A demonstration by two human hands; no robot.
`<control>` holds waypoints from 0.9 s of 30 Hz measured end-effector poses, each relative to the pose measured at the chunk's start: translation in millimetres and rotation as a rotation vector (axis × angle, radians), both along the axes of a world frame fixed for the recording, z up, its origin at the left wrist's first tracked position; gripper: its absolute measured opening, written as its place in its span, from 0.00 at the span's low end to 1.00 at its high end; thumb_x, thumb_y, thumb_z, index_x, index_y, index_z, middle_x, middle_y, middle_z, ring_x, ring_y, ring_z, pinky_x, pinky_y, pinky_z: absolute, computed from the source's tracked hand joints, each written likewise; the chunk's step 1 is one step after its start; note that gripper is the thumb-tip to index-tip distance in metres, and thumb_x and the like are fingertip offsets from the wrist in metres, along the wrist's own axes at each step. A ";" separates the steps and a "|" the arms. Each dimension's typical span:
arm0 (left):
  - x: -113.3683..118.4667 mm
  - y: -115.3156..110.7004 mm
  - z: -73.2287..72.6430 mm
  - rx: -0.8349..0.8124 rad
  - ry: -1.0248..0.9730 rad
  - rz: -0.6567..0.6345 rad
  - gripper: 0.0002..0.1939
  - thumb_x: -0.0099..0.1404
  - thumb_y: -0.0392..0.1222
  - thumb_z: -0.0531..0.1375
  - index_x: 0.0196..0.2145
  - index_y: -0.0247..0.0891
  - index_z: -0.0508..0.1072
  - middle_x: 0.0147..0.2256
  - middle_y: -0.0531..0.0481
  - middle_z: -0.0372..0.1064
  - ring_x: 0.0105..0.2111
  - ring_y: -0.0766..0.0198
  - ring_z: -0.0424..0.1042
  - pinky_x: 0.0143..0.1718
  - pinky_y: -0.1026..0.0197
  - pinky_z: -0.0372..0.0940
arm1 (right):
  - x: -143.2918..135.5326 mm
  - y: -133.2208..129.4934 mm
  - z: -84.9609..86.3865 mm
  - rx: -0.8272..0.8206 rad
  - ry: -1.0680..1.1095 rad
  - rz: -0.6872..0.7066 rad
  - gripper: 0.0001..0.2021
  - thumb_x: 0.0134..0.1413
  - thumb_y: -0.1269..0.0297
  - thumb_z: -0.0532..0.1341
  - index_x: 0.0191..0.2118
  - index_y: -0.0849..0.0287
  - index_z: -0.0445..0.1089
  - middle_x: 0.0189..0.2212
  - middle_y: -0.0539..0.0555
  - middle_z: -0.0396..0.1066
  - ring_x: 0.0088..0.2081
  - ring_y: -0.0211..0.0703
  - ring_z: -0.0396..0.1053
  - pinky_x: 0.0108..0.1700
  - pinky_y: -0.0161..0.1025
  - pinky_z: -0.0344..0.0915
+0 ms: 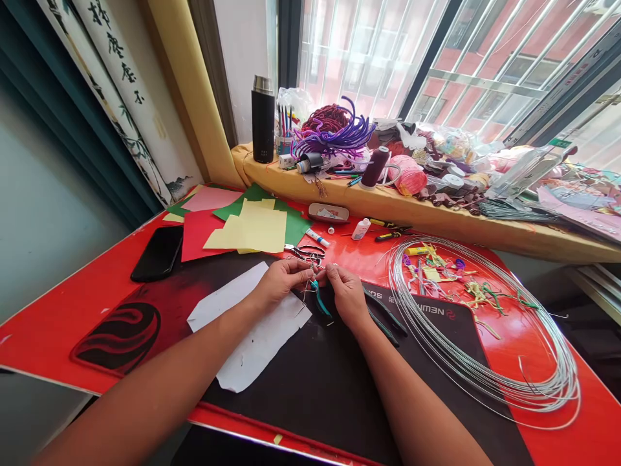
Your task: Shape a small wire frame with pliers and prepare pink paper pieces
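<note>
My left hand is closed, thumb and fingers pinching a small piece of bent wire above the mat. Close beside it on the right, my right hand pinches the same wire piece, partly hidden by the fingers. Just below the fingertips lie teal-handled pliers. Dark-handled pliers rest to the right of my right hand. Under my left hand and forearm is a cut white paper. Scissors lie right behind the hands.
A large wire coil covers the right side of the red table, around yarn scraps. Colored paper, a phone and a glue bottle lie further back. A black thermos stands on the ledge.
</note>
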State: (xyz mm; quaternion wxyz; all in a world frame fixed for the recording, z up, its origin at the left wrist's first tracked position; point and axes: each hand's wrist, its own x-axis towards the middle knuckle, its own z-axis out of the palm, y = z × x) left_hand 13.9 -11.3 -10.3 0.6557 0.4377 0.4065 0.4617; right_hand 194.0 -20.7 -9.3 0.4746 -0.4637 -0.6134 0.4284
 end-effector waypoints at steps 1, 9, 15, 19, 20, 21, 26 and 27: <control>-0.1 -0.2 1.7 -0.003 -0.016 0.006 0.20 0.51 0.50 0.76 0.37 0.34 0.84 0.35 0.43 0.78 0.30 0.63 0.74 0.33 0.61 0.68 | 0.0 -0.1 0.5 0.004 -0.003 0.005 0.25 0.67 0.42 0.56 0.30 0.56 0.77 0.27 0.53 0.75 0.32 0.46 0.73 0.41 0.41 0.69; -2.2 1.9 11.6 -0.080 -0.201 0.168 0.20 0.47 0.46 0.79 0.36 0.33 0.82 0.31 0.48 0.77 0.28 0.65 0.74 0.32 0.63 0.67 | -2.9 -4.3 2.6 0.075 -0.111 0.065 0.19 0.66 0.49 0.59 0.31 0.56 0.76 0.27 0.52 0.75 0.32 0.45 0.71 0.39 0.39 0.66; -2.5 5.5 3.0 -0.098 -0.237 0.121 0.20 0.48 0.45 0.79 0.36 0.33 0.82 0.31 0.48 0.77 0.28 0.66 0.74 0.32 0.64 0.68 | -6.0 -4.3 -0.4 0.093 -0.137 0.067 0.16 0.64 0.53 0.61 0.29 0.57 0.74 0.27 0.51 0.75 0.32 0.44 0.71 0.39 0.38 0.66; -3.8 8.7 -1.9 -0.102 -0.232 0.089 0.21 0.47 0.46 0.79 0.36 0.33 0.82 0.31 0.48 0.77 0.28 0.66 0.74 0.32 0.64 0.68 | -6.0 -4.6 0.4 0.088 -0.139 0.070 0.15 0.64 0.54 0.61 0.29 0.57 0.74 0.27 0.51 0.75 0.32 0.44 0.71 0.39 0.38 0.66; -3.7 9.1 -2.5 -0.105 -0.232 0.092 0.21 0.47 0.46 0.79 0.36 0.34 0.82 0.32 0.47 0.78 0.28 0.65 0.74 0.32 0.63 0.69 | -6.1 -4.8 0.9 0.086 -0.142 0.072 0.15 0.64 0.53 0.61 0.29 0.57 0.74 0.27 0.51 0.75 0.32 0.44 0.71 0.39 0.38 0.66; -3.4 9.2 -2.7 -0.109 -0.229 0.093 0.21 0.47 0.46 0.79 0.36 0.34 0.82 0.32 0.47 0.78 0.29 0.65 0.74 0.33 0.63 0.69 | -6.1 -5.0 1.4 0.084 -0.145 0.075 0.15 0.64 0.53 0.61 0.29 0.57 0.74 0.27 0.51 0.75 0.32 0.44 0.71 0.39 0.38 0.66; -1.5 7.8 -0.7 -0.114 -0.219 0.083 0.21 0.47 0.47 0.79 0.37 0.34 0.83 0.33 0.46 0.78 0.29 0.66 0.74 0.33 0.64 0.68 | -6.7 -5.3 0.7 0.091 -0.153 0.071 0.15 0.63 0.54 0.61 0.28 0.57 0.74 0.26 0.51 0.75 0.31 0.44 0.71 0.39 0.38 0.65; -1.5 7.7 -0.2 -0.111 -0.225 0.082 0.21 0.47 0.47 0.79 0.37 0.34 0.83 0.33 0.47 0.78 0.29 0.66 0.74 0.32 0.64 0.68 | -6.7 -5.2 0.1 0.091 -0.150 0.066 0.15 0.63 0.54 0.61 0.28 0.57 0.74 0.27 0.51 0.75 0.31 0.44 0.71 0.39 0.39 0.65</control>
